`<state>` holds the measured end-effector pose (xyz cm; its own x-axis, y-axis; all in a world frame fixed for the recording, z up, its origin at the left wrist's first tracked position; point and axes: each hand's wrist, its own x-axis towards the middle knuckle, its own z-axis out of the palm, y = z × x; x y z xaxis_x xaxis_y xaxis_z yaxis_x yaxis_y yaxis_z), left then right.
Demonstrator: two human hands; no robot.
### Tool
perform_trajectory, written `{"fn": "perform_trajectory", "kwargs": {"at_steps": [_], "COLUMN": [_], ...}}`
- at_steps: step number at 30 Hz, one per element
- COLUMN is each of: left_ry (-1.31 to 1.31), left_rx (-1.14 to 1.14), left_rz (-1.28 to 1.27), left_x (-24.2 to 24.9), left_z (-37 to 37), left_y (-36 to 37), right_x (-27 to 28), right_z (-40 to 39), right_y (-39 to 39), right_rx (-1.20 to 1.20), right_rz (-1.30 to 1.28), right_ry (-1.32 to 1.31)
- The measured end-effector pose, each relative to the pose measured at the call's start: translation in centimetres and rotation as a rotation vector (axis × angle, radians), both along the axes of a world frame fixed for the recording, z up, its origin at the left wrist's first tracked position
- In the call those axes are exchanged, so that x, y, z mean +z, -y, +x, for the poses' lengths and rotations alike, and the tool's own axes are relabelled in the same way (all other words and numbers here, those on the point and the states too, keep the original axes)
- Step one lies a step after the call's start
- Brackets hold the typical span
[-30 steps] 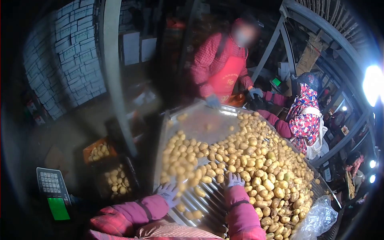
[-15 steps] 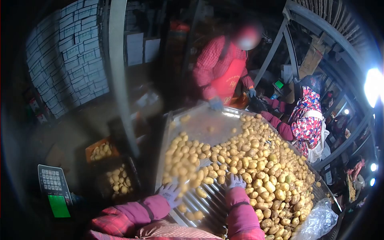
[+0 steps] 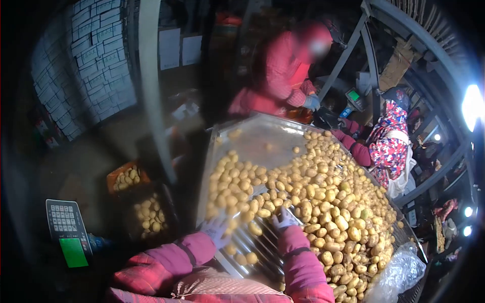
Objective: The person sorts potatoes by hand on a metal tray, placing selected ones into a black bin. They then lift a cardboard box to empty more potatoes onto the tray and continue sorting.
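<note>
Both my hands wear pale lavender gloves above a sorting table. My left hand (image 3: 215, 231) is at the table's left edge, fingers spread and slightly blurred, beside a group of potatoes (image 3: 230, 189). My right hand (image 3: 286, 219) reaches over the metal bars (image 3: 260, 242) to the near edge of the large potato heap (image 3: 338, 212). Its fingers are apart and touch or nearly touch the potatoes there; no potato shows in its grasp. A few loose potatoes (image 3: 246, 258) lie on the bars between my arms.
A metal sheet (image 3: 268, 136) forms the table's far end. Two co-workers, in red (image 3: 283, 76) and in a patterned jacket (image 3: 386, 136), stand beyond. Left are potato crates (image 3: 151, 214), a scale display (image 3: 68, 232) and a post (image 3: 151, 91). A plastic bag (image 3: 401, 270) lies at right.
My right hand has shifted a little left and up along the heap's edge. The co-worker in red has taken a hand off the table's far edge and leans to the right.
</note>
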<state>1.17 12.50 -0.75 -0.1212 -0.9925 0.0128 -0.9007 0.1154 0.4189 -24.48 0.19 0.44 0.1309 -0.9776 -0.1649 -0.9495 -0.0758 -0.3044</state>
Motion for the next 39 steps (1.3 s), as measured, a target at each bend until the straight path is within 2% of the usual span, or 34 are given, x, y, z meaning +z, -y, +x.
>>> {"fn": "perform_trajectory", "kwargs": {"at_steps": [2, 4, 5, 6, 8, 9, 10, 11, 12, 13, 14, 15, 16, 18, 19, 22, 26, 27, 30, 31, 32, 33, 34, 35, 36, 38, 39], "left_ry": [-0.039, 0.008, -0.012, -0.011, -0.029, -0.035, -0.04, -0.051, -0.068, -0.048, -0.023, -0.027, -0.038, -0.074, -0.091, -0.082, -0.017, -0.013, 0.023, 0.015, 0.036, 0.059, 0.074, 0.071, 0.038, -0.017, -0.009], "left_rx": [-0.01, 0.007, 0.006, -0.019, -0.053, -0.058, -0.06, -0.062, -0.058, -0.06, -0.062, -0.059, -0.065, -0.01, -0.024, -0.001, 0.006, 0.002, 0.028, 0.038, 0.033, 0.019, 0.009, 0.004, 0.025, 0.017, 0.02], "left_rz": [-0.056, -0.128, -0.136, -0.049, 0.04, 0.02, -0.003, -0.021, -0.032, -0.02, -0.001, -0.005, 0.003, -0.185, -0.131, -0.09, -0.063, 0.021, -0.002, 0.014, -0.048, -0.088, -0.103, 0.023, -0.106, -0.012, 0.019], "left_x": [-0.5, -1.4, -1.4, -0.8, -0.6, -0.9, -0.9, -0.7, -0.5, -0.3, -0.3, -0.2, -1.0, -2.2, -1.8, -0.5, 0.2, 0.8, -0.7, -0.9, -1.4, -1.9, -2.7, -0.8, -2.1, -1.6, -1.4], "left_z": [0.1, 0.0, 0.1, 0.3, 0.3, 0.4, 0.5, 0.6, 0.6, 0.5, 0.5, 0.5, 0.3, 0.0, 0.2, 0.4, 0.2, 0.2, -0.1, -0.2, -0.1, -0.1, 0.0, 0.0, -0.2, 0.0, -0.2], "left_y": [0.3, -0.1, -0.1, 0.1, -0.1, 0.0, 0.1, -0.1, -0.1, 0.0, 0.0, -0.1, -0.1, 0.1, 0.2, -0.1, -0.3, -0.2, 0.0, 0.1, 0.4, 0.3, 0.4, 0.5, 0.4, 0.5, 0.2], "right_x": [0.6, 1.8, -0.1, 0.5, 1.7, 3.2, 4.7, 6.0, 5.9, 7.4, 5.4, 6.0, 5.6, 4.7, 4.5, 4.4, 1.9, 2.0, 3.1, 1.7, 3.2, 1.4, -0.2, 0.5, 1.3, 0.9, -0.3], "right_z": [1.6, 2.0, 0.7, 0.1, -1.3, -1.8, -3.6, -4.8, -5.6, -9.3, -12.7, -13.0, -13.7, -14.7, -14.4, -14.0, -15.3, -15.1, -11.6, -11.0, -8.6, -8.2, -8.4, -7.6, -6.2, -4.4, -4.5], "right_y": [-1.8, -3.0, -3.1, -3.5, -4.4, -5.1, -5.4, -6.4, -5.8, -7.4, -8.0, -9.2, -9.6, -10.3, -9.9, -9.0, -8.0, -8.1, -8.3, -8.6, -9.3, -8.9, -8.3, -8.1, -8.2, -7.8, -7.6], "right_rx": [0.0, 0.131, 0.199, 0.193, 0.154, 0.016, 0.012, -0.085, -0.04, -0.241, -0.24, -0.374, -0.373, -0.429, -0.44, -0.345, -0.352, -0.364, -0.341, -0.317, -0.253, -0.24, -0.23, -0.217, -0.221, -0.182, -0.056], "right_rz": [0.018, 0.116, 0.029, 0.025, -0.095, -0.266, -0.289, -0.519, -0.62, -0.579, -0.788, -0.671, -0.664, -0.355, -0.286, -0.273, -0.271, -0.272, -0.226, -0.286, -0.207, -0.248, -0.187, 0.044, 0.103, 0.044, -0.005], "right_ry": [-0.095, -0.144, 0.019, -0.002, 0.275, 0.084, 0.08, -0.1, -0.147, -0.212, -0.465, -0.446, -0.46, -0.333, -0.342, -0.178, -0.183, -0.183, 0.056, -0.054, -0.151, -0.216, -0.245, -0.285, -0.305, -0.319, -0.312]}}
